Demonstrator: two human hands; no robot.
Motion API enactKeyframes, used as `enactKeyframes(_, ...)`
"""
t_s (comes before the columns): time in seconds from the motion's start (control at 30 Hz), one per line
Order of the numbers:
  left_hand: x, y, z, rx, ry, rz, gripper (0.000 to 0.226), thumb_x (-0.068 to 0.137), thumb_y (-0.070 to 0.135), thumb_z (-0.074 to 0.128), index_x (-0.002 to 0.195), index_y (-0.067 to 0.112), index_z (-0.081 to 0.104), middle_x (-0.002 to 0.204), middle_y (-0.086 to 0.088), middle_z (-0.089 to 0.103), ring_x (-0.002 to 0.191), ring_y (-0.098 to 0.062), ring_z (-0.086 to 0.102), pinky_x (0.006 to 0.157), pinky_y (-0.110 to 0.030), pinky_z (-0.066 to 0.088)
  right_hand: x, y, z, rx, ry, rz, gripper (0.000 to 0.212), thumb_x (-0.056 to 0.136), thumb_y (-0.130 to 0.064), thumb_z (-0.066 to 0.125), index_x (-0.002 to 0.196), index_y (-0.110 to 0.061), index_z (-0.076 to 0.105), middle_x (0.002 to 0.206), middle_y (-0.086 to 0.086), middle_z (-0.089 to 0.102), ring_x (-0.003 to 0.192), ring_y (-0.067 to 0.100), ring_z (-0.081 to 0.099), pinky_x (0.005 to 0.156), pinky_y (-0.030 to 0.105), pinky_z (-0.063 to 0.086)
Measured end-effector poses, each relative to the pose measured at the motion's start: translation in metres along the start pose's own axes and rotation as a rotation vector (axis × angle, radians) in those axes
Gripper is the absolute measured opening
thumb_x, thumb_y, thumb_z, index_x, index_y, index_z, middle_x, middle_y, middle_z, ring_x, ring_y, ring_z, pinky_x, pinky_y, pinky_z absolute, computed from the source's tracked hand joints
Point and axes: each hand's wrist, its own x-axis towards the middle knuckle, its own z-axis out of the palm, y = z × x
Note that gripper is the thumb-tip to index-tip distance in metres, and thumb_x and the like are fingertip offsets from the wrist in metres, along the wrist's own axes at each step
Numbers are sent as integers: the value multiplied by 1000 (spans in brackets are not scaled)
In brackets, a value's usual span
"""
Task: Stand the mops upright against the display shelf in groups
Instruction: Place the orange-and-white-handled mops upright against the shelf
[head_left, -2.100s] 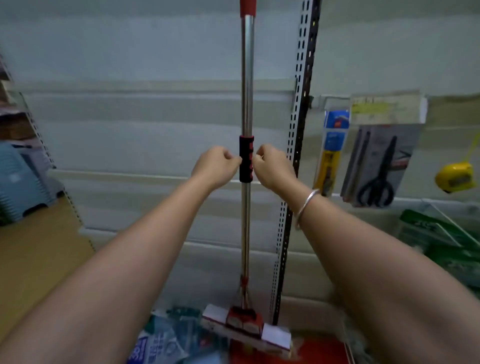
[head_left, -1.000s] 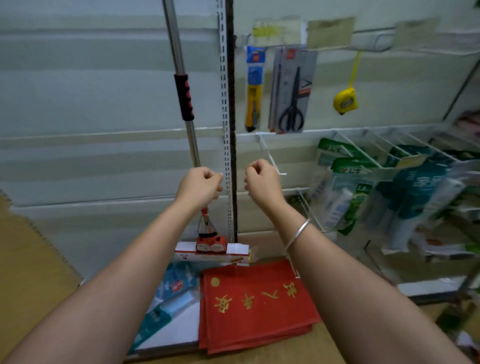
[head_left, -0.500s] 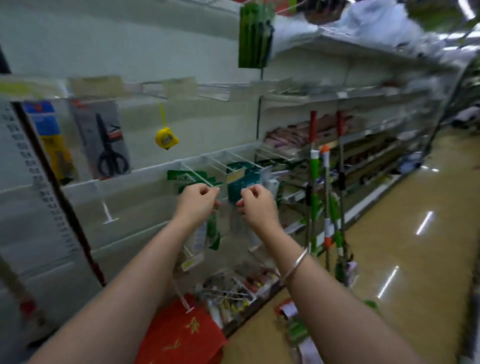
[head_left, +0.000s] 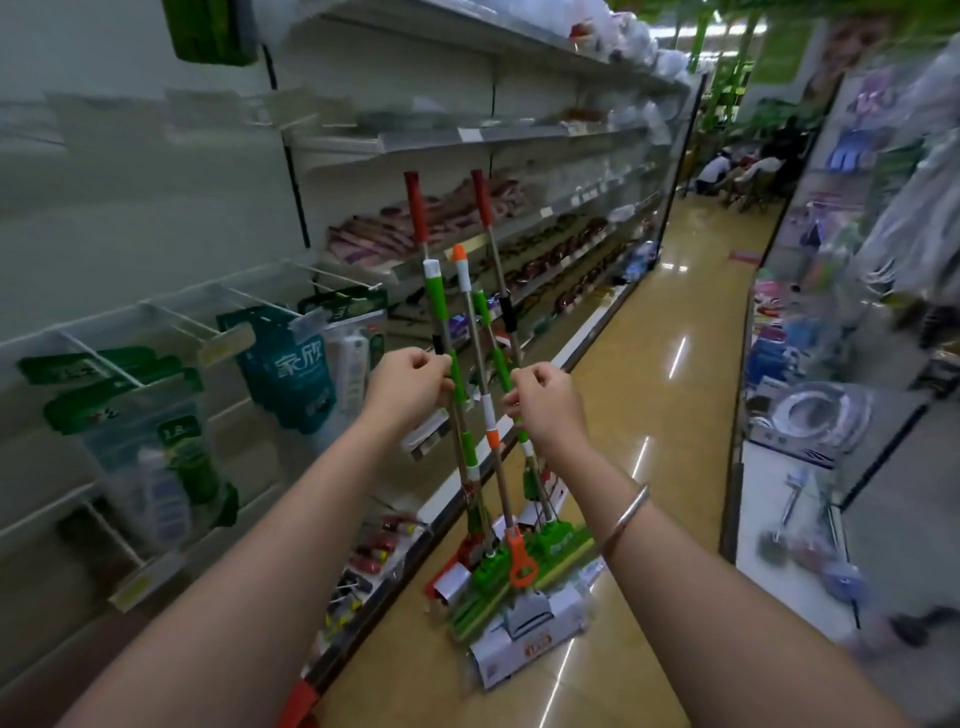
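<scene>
Mops (head_left: 483, 395) lean on shelf edge (head_left: 587, 332).

Both my bare forearms reach forward and up from the lower corners of the view, drawing closer toward the hands. My left hand (head_left: 410, 384) is held at about the same height as my right hand (head_left: 545, 402), the two near each other but apart. On each, the fingers are curled into a loose fist with the knuckles turned up and the back of the hand facing me. My right wrist wears a thin metal bangle (head_left: 626, 517).
</scene>
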Motion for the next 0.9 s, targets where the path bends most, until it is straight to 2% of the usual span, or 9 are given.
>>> enactKeyframes(0.1, 27, 0, 22, -7, -15, -16, 22, 92, 22, 52, 75, 13, 60, 78, -7, 67, 67, -18, 61, 54, -26, 42, 27, 14, -4, 11, -6, 19, 21, 87, -31, 46, 71, -20, 55, 67, -1, 62, 61, 15, 57, 54, 31, 46)
enactKeyframes(0.23, 75, -6, 51, 9, -17, -22, 23, 92, 24, 52, 73, 14, 61, 75, -6, 68, 65, -19, 60, 53, -27, 42, 75, 29, -2, 0, -27, 40, 20, 85, -33, 46, 74, -21, 57, 69, -1, 62, 65, 17, 59, 59, 36, 49)
enactKeyframes(0.4, 155, -18, 87, -13, -2, -44, 25, 92, 26, 52, 72, 15, 61, 71, -4, 67, 61, -17, 61, 53, -26, 43, 158, 46, 2, -3, -42, 51, 20, 87, -27, 46, 74, -16, 56, 67, 0, 60, 62, 16, 56, 57, 34, 47)
enactKeyframes(0.53, 226, -23, 114, -44, 7, -66, 23, 91, 25, 53, 72, 15, 62, 73, -4, 68, 66, -19, 64, 61, -31, 52, 227, 60, 13, -4, -72, 77, 21, 90, -27, 47, 73, -18, 55, 64, -2, 57, 57, 12, 53, 50, 26, 43)
enactKeyframes(0.63, 270, -30, 129, -52, 13, -101, 22, 90, 25, 54, 72, 14, 62, 72, -4, 68, 69, -21, 65, 67, -35, 55, 272, 68, 21, -19, -104, 86, 21, 90, -29, 46, 73, -21, 56, 66, -1, 59, 61, 15, 55, 54, 31, 47)
enactKeyframes(0.7, 292, -36, 138, -55, 20, -140, 22, 90, 23, 54, 72, 14, 62, 70, -4, 67, 65, -19, 64, 64, -32, 54, 298, 73, 24, -36, -123, 91, 21, 89, -30, 46, 72, -22, 56, 66, -1, 60, 63, 16, 57, 61, 36, 49)
enactKeyframes(0.8, 323, -47, 150, -27, 40, -181, 21, 90, 23, 54, 72, 15, 61, 69, -2, 68, 58, -14, 63, 54, -26, 48, 336, 83, 29, -17, -156, 102, 20, 90, -26, 47, 74, -20, 56, 68, 1, 60, 64, 16, 57, 58, 32, 47)
enactKeyframes(0.9, 351, -56, 163, -27, 75, -219, 21, 88, 21, 55, 69, 14, 62, 65, -2, 68, 55, -14, 62, 58, -31, 53, 374, 95, 36, 12, -209, 122, 18, 91, -23, 48, 76, -16, 56, 70, 3, 60, 65, 18, 57, 58, 33, 48)
